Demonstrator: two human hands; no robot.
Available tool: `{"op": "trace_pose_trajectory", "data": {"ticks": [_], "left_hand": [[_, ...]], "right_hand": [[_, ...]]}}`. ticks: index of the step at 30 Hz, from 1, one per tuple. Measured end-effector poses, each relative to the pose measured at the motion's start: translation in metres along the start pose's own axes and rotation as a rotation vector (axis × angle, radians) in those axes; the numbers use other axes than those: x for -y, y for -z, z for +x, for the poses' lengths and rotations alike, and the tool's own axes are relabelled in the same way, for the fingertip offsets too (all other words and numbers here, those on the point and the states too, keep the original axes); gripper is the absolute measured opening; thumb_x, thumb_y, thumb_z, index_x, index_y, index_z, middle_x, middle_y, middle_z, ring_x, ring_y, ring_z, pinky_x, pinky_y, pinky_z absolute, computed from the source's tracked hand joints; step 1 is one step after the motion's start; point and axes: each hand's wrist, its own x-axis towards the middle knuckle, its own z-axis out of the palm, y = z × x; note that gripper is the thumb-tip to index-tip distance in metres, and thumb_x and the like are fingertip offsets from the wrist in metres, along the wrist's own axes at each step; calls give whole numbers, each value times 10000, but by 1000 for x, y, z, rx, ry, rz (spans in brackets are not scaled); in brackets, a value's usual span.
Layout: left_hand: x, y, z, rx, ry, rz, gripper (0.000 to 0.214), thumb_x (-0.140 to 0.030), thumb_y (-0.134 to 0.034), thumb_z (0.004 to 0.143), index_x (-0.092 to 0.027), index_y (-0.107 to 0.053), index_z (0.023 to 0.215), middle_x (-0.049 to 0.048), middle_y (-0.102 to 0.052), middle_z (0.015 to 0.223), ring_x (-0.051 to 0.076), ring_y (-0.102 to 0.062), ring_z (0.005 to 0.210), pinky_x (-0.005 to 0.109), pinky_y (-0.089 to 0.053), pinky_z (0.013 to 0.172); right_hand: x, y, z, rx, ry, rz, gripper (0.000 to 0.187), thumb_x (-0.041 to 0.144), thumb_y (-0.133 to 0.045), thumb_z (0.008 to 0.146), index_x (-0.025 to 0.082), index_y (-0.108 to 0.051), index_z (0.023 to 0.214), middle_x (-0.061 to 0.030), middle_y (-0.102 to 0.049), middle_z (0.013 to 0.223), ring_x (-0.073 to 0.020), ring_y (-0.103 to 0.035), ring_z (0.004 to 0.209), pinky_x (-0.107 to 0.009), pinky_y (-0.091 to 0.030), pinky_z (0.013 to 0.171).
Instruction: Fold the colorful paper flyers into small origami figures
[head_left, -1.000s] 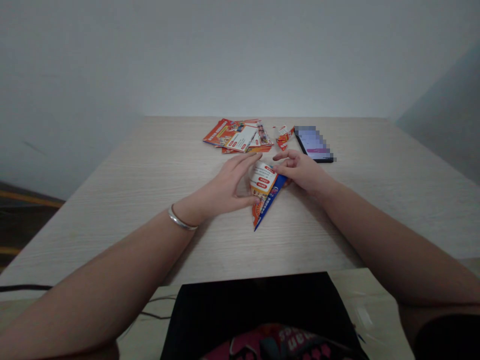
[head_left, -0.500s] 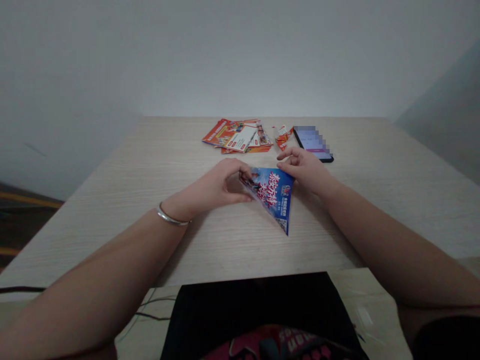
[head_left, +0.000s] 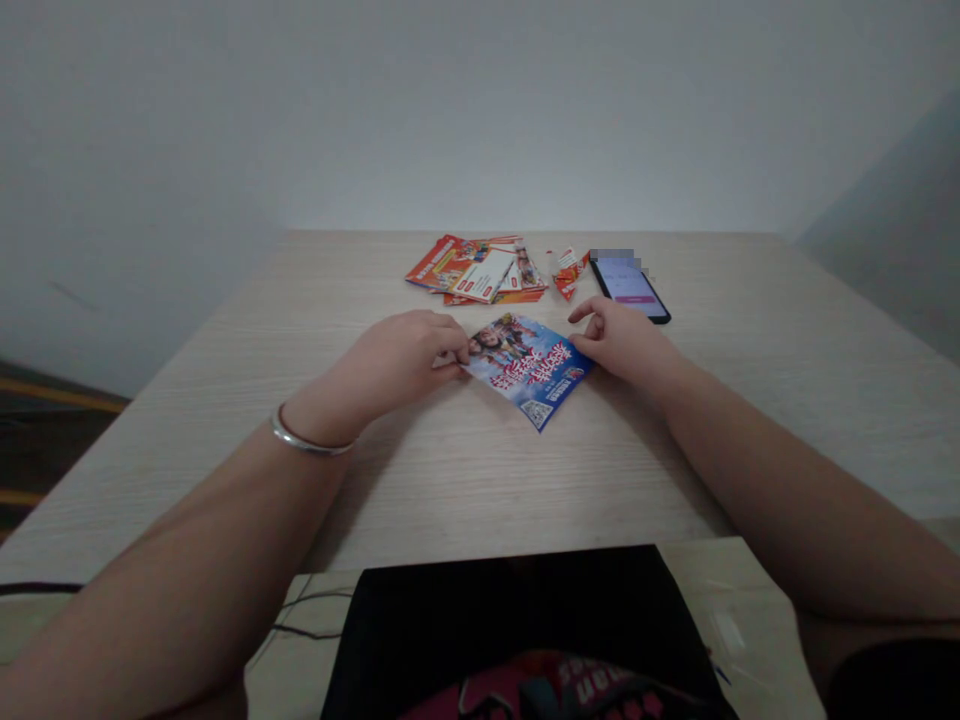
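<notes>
A printed blue square flyer [head_left: 529, 368] with red-and-white lettering and a QR code is held between my hands, turned cornerwise and spread out just above the table. My left hand [head_left: 409, 355], with a silver bangle on its wrist, pinches the flyer's left corner between thumb and fingers. At the opposite corner, my right hand [head_left: 619, 340] grips the blue edge between thumb and curled fingers. Its forefinger reaches past the paper toward the far side.
Beyond the flyer lies a pile of orange and white leaflets [head_left: 480, 272] on the pale wood table [head_left: 300, 300]. A folded orange paper piece [head_left: 570, 275] sits beside a phone [head_left: 634, 288] with a lit screen. A wall rises behind the table.
The flyer went from a folded triangle to an opened square. My left hand moved left and closed on its left corner; my right hand shifted slightly right, still holding it.
</notes>
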Motion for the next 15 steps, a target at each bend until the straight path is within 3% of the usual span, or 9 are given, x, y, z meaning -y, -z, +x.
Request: {"op": "trace_pose_trajectory", "data": {"ticks": [4, 7, 9, 13, 15], "left_hand": [[-1, -1, 0, 47, 67, 94, 233, -269, -531, 862, -220, -750, 924, 57, -767, 984, 221, -687, 891, 339, -499, 788], [-2, -2, 1, 87, 101, 154, 260, -270, -523, 864, -229, -766, 950, 43, -784, 976, 220, -698, 878, 323, -492, 763], [-3, -3, 2, 110, 131, 167, 275, -279, -521, 871, -228, -775, 964, 46, -790, 964, 218, -702, 871, 317, -493, 764], [-6, 0, 3, 163, 196, 170, 302, -284, -508, 887, -212, -780, 996, 63, -792, 977, 214, -701, 881, 309, -487, 783], [-6, 2, 3, 186, 214, 164, 305, -272, -504, 893, -198, -774, 1014, 72, -790, 1005, 209, -697, 904, 302, -479, 798]], "right_hand": [[-1, -1, 0, 31, 143, -25, 232, 249, -715, 809, 213, -692, 1037, -49, -704, 833, -238, -656, 759, -411, -518, 716], [1, 1, -1, 9, 477, -30, 209, 263, -716, 825, 227, -723, 1031, -97, -739, 1108, -288, -666, 1059, -485, -503, 975], [2, 2, -1, 72, 669, -6, 243, 321, -711, 860, 240, -736, 1088, -87, -737, 1221, -300, -616, 1231, -510, -435, 1095], [3, -1, 0, 243, 859, 32, 483, 538, -804, 784, 260, -749, 1174, -65, -753, 1248, -302, -601, 1293, -487, -441, 1081], [4, -2, 1, 263, 900, 13, 472, 566, -804, 779, 267, -770, 1143, -61, -765, 1225, -279, -649, 1214, -453, -457, 1041]]}}
